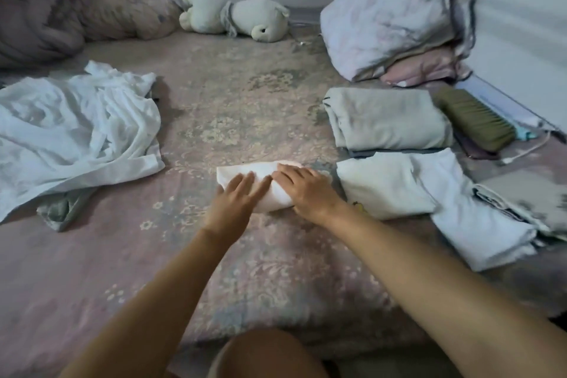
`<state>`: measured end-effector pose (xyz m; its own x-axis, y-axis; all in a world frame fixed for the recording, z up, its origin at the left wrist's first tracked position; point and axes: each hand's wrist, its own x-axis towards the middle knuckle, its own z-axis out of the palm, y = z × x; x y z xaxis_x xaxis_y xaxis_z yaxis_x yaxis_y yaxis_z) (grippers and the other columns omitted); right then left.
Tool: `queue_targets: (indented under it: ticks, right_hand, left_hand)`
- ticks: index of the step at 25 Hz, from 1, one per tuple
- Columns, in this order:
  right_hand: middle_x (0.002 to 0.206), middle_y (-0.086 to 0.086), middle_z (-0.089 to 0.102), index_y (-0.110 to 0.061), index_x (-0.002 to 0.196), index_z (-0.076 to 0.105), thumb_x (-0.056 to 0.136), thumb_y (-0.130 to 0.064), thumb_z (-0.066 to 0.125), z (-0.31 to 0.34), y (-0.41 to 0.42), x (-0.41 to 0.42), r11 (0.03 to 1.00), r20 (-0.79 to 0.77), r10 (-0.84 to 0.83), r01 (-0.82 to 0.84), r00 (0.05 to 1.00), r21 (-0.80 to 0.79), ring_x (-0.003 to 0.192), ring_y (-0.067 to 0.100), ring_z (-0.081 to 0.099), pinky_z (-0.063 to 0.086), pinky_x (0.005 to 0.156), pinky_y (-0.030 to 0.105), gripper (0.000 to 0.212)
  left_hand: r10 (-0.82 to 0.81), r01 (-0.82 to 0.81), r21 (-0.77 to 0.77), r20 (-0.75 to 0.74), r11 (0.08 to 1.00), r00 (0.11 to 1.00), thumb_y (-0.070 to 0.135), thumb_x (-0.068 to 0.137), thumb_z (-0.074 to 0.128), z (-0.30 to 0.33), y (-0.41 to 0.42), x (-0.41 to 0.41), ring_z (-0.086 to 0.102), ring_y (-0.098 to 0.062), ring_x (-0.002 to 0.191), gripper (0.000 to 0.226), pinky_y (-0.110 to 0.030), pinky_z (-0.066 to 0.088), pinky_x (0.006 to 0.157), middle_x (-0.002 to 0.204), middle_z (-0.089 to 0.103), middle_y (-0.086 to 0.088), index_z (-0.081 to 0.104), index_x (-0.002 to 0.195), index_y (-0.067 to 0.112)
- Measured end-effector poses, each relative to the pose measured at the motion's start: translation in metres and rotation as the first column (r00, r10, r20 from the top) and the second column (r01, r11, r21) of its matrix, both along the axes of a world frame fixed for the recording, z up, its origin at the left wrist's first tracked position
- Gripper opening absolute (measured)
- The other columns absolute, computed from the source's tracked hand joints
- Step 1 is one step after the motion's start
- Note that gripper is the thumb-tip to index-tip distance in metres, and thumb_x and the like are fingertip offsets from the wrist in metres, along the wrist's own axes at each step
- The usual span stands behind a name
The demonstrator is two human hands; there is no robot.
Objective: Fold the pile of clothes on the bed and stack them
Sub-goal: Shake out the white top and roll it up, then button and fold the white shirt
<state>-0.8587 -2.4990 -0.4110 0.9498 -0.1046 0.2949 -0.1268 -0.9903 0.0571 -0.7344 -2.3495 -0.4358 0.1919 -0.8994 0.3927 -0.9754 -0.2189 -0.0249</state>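
Patterned pink bedding covers the bed [239,107] in front of me, with a stuffed toy [236,17] and a heap of bedding [395,21] against the far wall. At the middle lies a small white cloth [254,184], already folded down to a short bundle, and both my hands are on it: my left hand [236,196] lies flat with straight fingers pressing its near-left part, my right hand [302,190] rests over its right end, fingers relaxed rather than clamped. Folded pieces sit just to the right — a grey folded garment [386,120] farther off and a white folded stack [429,193] nearer, the stack almost touching my right wrist. An unfolded white pile [76,132] waits well apart on the left. My worry is that the bundle springs open once I lift my palms, since nothing pins the fold but pressure; a careless slide to the right could also nudge the white stack askew, and it already fans out unevenly. Bare sheet lies open ahead and toward me, so I have room there; the right side is crowded, with a brush [475,120] behind the stack.
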Motion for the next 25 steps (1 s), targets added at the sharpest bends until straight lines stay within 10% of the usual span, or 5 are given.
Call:
queue_targets:
  ticks: [5,9,11,19,25]
  right_hand:
    - [0.129,0.014,0.059,-0.009,0.121,0.054,0.082,-0.012,0.048,0.056,-0.103,-0.078,0.909,0.307,-0.081,0.197,0.948,-0.368,0.114,0.029,0.059,0.048,0.091,0.040,0.040]
    - [0.151,0.012,0.034,-0.014,0.142,0.039,0.069,-0.040,0.076,0.025,-0.148,-0.139,0.939,-0.154,-0.322,0.295,0.934,-0.175,0.137,0.025,0.036,0.033,0.108,0.043,0.086]
    - [0.160,0.003,0.004,-0.023,0.151,0.015,0.074,-0.073,0.049,-0.001,-0.142,-0.154,0.914,-0.490,-0.328,0.403,0.807,0.052,0.147,0.018,0.007,0.016,0.117,0.041,0.098]
    - [0.156,0.003,-0.023,-0.025,0.150,-0.010,0.063,-0.084,0.013,-0.034,-0.142,-0.150,0.889,-0.450,-0.406,0.457,0.795,0.005,0.144,0.022,-0.020,-0.012,0.115,0.037,0.108]
    - [0.151,0.014,0.029,-0.023,0.142,0.033,0.077,-0.064,0.035,-0.025,-0.098,-0.117,0.961,-0.164,-0.270,0.256,0.949,-0.101,0.139,0.029,0.023,0.013,0.108,0.053,0.077]
  left_hand:
    - [-0.020,0.046,-0.150,0.172,0.988,0.985,0.007,0.078,0.046,0.055,-0.116,-0.062,0.061,-0.034,0.109,0.058,-0.070,0.035,0.094,0.123,0.061,-0.017,0.041,0.135,0.016]
    - [-0.110,0.144,0.207,-0.169,0.968,0.979,0.013,0.087,0.049,0.018,-0.167,-0.112,0.021,-0.032,0.143,0.074,-0.049,0.021,0.115,0.156,0.020,-0.016,0.013,0.152,0.017]
    - [-0.075,0.306,0.421,-0.482,0.854,0.873,0.047,0.088,0.042,-0.009,-0.165,-0.122,-0.002,-0.028,0.147,0.079,-0.046,0.009,0.118,0.159,-0.002,-0.011,0.004,0.152,0.019]
    - [-0.054,0.142,0.491,-0.190,0.859,0.980,0.074,0.079,0.011,-0.026,-0.172,-0.130,-0.020,-0.017,0.144,0.087,-0.058,-0.003,0.114,0.156,-0.023,0.003,-0.016,0.149,0.031]
    - [-0.013,0.038,0.359,-0.071,0.933,0.997,0.064,0.093,0.018,-0.037,-0.094,-0.048,0.048,-0.032,0.129,0.071,-0.053,0.027,0.104,0.140,0.050,-0.015,0.043,0.140,0.017]
